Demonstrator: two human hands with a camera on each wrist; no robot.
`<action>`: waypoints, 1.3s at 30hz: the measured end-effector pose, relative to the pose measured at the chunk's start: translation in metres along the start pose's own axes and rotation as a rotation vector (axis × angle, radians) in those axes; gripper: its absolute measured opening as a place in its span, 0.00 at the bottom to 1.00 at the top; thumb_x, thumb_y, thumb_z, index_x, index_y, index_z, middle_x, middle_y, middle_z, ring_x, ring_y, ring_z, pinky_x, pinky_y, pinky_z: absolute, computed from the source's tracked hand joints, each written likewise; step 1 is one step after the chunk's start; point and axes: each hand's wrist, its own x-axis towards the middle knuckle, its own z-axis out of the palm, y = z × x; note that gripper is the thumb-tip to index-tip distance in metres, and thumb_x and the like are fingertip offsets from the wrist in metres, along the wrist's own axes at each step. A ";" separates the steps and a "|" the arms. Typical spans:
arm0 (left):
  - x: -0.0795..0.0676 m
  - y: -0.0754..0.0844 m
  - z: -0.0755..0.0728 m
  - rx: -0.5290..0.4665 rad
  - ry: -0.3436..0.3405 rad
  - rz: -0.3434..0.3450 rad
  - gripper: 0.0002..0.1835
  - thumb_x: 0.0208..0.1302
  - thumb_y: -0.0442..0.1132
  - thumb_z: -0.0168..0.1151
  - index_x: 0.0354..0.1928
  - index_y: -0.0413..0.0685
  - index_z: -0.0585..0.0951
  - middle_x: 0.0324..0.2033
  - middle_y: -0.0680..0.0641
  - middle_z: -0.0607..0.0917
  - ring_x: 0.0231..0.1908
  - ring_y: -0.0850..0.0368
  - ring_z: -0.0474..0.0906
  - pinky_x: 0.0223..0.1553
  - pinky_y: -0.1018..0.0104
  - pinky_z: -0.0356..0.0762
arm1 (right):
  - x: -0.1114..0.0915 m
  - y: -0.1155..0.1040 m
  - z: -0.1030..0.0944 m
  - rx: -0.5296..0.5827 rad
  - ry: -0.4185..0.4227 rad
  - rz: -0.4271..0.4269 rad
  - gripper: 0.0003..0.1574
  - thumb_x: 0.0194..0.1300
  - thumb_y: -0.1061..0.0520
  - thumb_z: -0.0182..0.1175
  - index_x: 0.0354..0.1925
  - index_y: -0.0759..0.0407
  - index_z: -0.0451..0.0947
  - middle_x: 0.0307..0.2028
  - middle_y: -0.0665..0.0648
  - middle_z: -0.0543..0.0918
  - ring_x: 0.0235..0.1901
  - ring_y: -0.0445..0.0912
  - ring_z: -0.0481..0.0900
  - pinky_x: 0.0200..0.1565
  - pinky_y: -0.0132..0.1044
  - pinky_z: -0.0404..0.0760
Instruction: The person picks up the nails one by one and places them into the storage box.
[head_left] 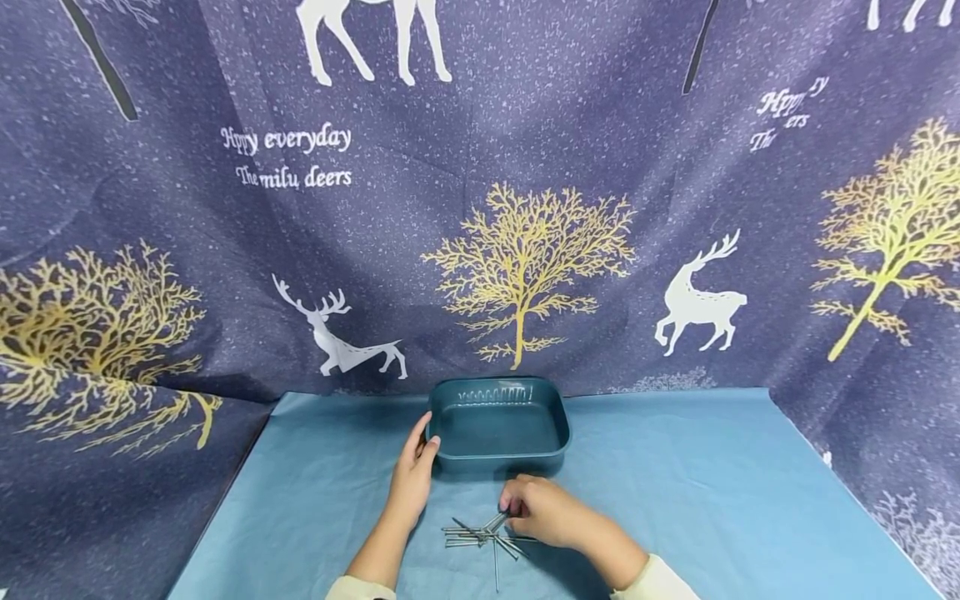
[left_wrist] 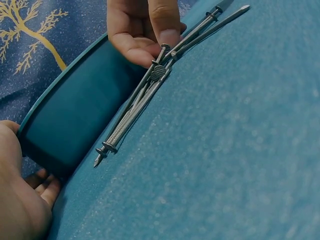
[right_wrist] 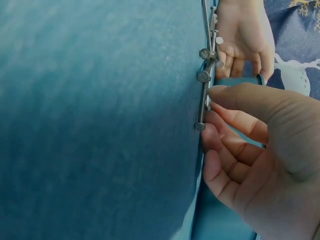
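A loose pile of several long steel nails (head_left: 468, 533) lies crisscrossed on the blue cloth in front of a deep teal rectangular dish (head_left: 498, 457). My right hand (head_left: 547, 510) is at the pile's right side, thumb and index fingertip pinching a nail (right_wrist: 203, 112) among the others. Its remaining fingers curl toward the palm. At the dish's left side, my left hand (head_left: 415, 467) holds the wall, thumb at the rim. In the left wrist view the fingers (left_wrist: 46, 189) of that hand reach low around the outside of the dish.
Light blue cloth (head_left: 712, 492) covers the table. Directly behind the dish hangs a dark blue curtain (head_left: 465, 317) printed with white deer and yellow trees. The inside floor of the dish shows bare.
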 end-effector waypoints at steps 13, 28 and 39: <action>-0.001 0.002 -0.001 0.014 0.004 0.001 0.28 0.79 0.46 0.51 0.77 0.68 0.62 0.80 0.40 0.54 0.77 0.36 0.53 0.73 0.35 0.58 | 0.005 0.005 0.003 -0.062 0.019 -0.041 0.08 0.58 0.61 0.69 0.35 0.53 0.79 0.23 0.40 0.75 0.27 0.29 0.69 0.34 0.25 0.73; -0.002 0.004 -0.001 -0.004 -0.005 0.004 0.28 0.79 0.45 0.51 0.77 0.69 0.62 0.80 0.42 0.53 0.78 0.36 0.51 0.74 0.35 0.57 | 0.007 0.006 0.001 -0.007 -0.032 -0.022 0.10 0.60 0.62 0.68 0.28 0.49 0.78 0.19 0.37 0.70 0.23 0.28 0.66 0.30 0.23 0.70; 0.001 0.000 -0.001 -0.007 -0.002 -0.004 0.28 0.80 0.46 0.50 0.77 0.70 0.62 0.80 0.42 0.54 0.78 0.37 0.52 0.73 0.35 0.58 | 0.005 0.005 0.001 -0.012 -0.027 -0.051 0.09 0.59 0.63 0.66 0.28 0.50 0.78 0.20 0.37 0.69 0.24 0.28 0.65 0.30 0.23 0.69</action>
